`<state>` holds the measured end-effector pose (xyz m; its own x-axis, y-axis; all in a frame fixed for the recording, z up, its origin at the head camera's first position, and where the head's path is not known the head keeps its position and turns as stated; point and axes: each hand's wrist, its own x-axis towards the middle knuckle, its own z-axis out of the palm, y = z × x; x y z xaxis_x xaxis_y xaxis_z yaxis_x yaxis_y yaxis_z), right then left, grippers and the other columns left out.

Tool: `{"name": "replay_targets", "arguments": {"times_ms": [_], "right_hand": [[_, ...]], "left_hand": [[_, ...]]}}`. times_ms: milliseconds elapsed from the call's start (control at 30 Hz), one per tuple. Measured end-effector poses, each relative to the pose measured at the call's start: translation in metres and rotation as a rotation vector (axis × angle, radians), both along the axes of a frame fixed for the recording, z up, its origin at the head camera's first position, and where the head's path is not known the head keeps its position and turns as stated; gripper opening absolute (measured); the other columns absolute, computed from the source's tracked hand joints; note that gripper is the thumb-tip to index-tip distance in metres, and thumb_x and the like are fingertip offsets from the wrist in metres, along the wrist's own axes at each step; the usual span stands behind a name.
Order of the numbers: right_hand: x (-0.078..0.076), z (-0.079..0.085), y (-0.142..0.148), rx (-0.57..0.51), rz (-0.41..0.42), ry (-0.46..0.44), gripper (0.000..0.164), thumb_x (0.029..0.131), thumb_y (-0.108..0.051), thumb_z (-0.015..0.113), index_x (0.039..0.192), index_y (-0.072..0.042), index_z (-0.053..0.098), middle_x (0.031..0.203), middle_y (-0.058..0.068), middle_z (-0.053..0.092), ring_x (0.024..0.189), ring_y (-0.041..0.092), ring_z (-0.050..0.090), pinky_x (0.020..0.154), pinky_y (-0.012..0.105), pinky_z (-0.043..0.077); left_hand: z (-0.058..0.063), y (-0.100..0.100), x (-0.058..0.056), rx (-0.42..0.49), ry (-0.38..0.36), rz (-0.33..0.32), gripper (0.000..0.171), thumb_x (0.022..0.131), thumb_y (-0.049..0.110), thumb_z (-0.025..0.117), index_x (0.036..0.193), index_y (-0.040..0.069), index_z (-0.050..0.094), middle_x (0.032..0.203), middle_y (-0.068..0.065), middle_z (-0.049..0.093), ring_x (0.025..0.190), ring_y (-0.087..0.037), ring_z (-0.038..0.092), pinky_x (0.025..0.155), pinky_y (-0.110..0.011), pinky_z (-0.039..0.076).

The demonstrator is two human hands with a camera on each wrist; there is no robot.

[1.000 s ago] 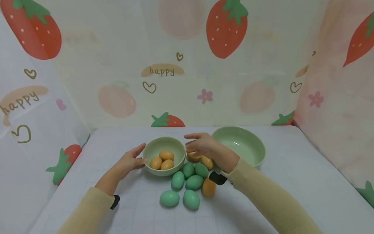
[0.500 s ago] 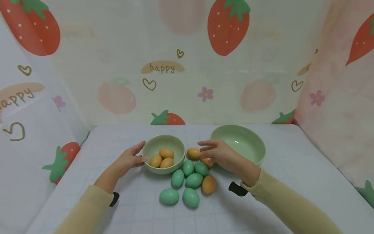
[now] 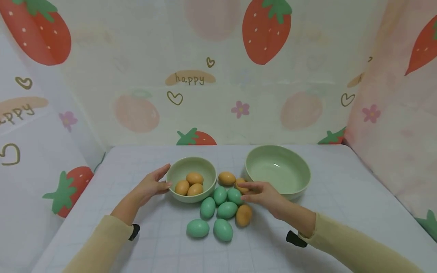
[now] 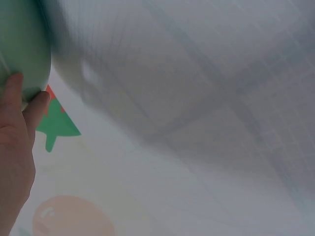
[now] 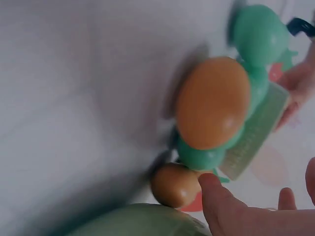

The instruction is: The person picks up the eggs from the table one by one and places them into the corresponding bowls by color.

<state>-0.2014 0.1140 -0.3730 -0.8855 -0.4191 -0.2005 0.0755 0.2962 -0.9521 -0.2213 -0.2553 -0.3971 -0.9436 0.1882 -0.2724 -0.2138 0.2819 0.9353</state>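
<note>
bench [image 3: 160,254] ahead of you is pale with a faint grid, and your two hands are well apart over it. your left hand [image 3: 150,187] is at the left side of the small green bowl [image 3: 191,167], thumb and fingers spread and laid against it near the rim; the left wrist view shows two of those digits on the bowl. inside it lie three orange eggs [image 3: 195,178], bunched toward the side nearest you. your right hand [image 3: 269,199] is just in front of the large green bowl [image 3: 290,167], its fingers extended and its thumb held away from them. the fingertips come in front of the rear-right orange egg [image 5: 172,186] and partly hide it in the head view; you cannot tell whether they touch it. a second loose orange egg [image 3: 227,178] sits between the two bowls, and a third [image 3: 244,216] lies closer to you. six green eggs [image 3: 227,210] are there too: four clustered just beside the small bowl's right side, and two nearer you, slightly apart from each other. you wear beige sleeves [image 3: 102,239] with a black piece [image 3: 135,232] showing at each wrist. behind everything hangs a backdrop [image 3: 143,49] printed with strawberries, peach-coloured fruit, hearts, flowers and the word "happy".
</note>
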Motion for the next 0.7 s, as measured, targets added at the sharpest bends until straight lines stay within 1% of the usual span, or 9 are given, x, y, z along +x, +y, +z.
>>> {"name": "replay_targets", "arguments": {"times_ms": [133,233,333,433,533,600,700], "right_hand": [[0.004,-0.011,0.006,0.000,0.006,0.001,0.048,0.089,-0.009,0.069,0.133,0.003,0.056,0.139,0.021,0.051,0.125,0.037,0.049,0.105,0.047,0.040],[0.007,-0.017,0.009,0.035,-0.005,-0.013,0.048,0.087,-0.011,0.073,0.131,0.000,0.059,0.141,0.019,0.050,0.126,0.037,0.048,0.105,0.048,0.040],[0.009,-0.023,0.011,0.060,0.008,-0.011,0.049,0.085,-0.013,0.076,0.130,-0.002,0.061,0.142,0.018,0.048,0.126,0.037,0.047,0.103,0.049,0.042],[0.012,-0.030,0.013,0.053,0.062,0.041,0.049,0.085,-0.013,0.076,0.129,0.001,0.060,0.138,0.020,0.051,0.122,0.037,0.050,0.101,0.048,0.045],[0.014,-0.037,0.016,0.035,0.123,0.106,0.048,0.086,-0.012,0.075,0.128,0.004,0.060,0.133,0.022,0.055,0.120,0.039,0.051,0.101,0.048,0.044],[0.015,-0.040,0.017,0.037,0.152,0.150,0.048,0.085,-0.012,0.076,0.127,0.006,0.060,0.132,0.024,0.055,0.122,0.041,0.049,0.103,0.051,0.041],[0.015,-0.043,0.018,0.068,0.175,0.206,0.049,0.084,-0.016,0.077,0.126,0.005,0.061,0.133,0.026,0.054,0.127,0.044,0.044,0.105,0.055,0.037]], "left_hand": [[-0.001,0.000,0.000,-0.004,-0.007,0.005,0.076,0.097,0.000,0.056,0.156,0.007,0.008,0.161,-0.017,0.001,0.142,-0.041,0.020,0.102,-0.040,0.043],[0.000,0.001,-0.001,-0.006,-0.011,0.000,0.077,0.097,0.001,0.056,0.156,0.007,0.008,0.161,-0.017,0.001,0.142,-0.041,0.019,0.103,-0.041,0.042],[0.001,0.001,-0.001,-0.013,-0.012,-0.004,0.077,0.097,0.002,0.057,0.156,0.008,0.008,0.161,-0.017,0.001,0.142,-0.042,0.019,0.103,-0.042,0.042],[0.001,0.000,-0.001,-0.012,-0.008,-0.006,0.077,0.097,0.002,0.057,0.156,0.007,0.008,0.161,-0.016,0.001,0.143,-0.042,0.017,0.103,-0.042,0.042],[0.001,0.001,0.000,-0.007,-0.010,-0.014,0.078,0.097,0.002,0.057,0.156,0.007,0.007,0.161,-0.016,0.000,0.143,-0.041,0.016,0.103,-0.041,0.042],[0.000,0.001,0.000,0.001,-0.011,-0.016,0.078,0.097,0.001,0.057,0.156,0.007,0.007,0.161,-0.017,-0.001,0.143,-0.042,0.016,0.103,-0.041,0.043],[0.000,0.002,0.000,0.001,-0.006,-0.011,0.077,0.097,0.001,0.056,0.156,0.006,0.007,0.161,-0.017,-0.001,0.142,-0.042,0.017,0.103,-0.041,0.042]]}}
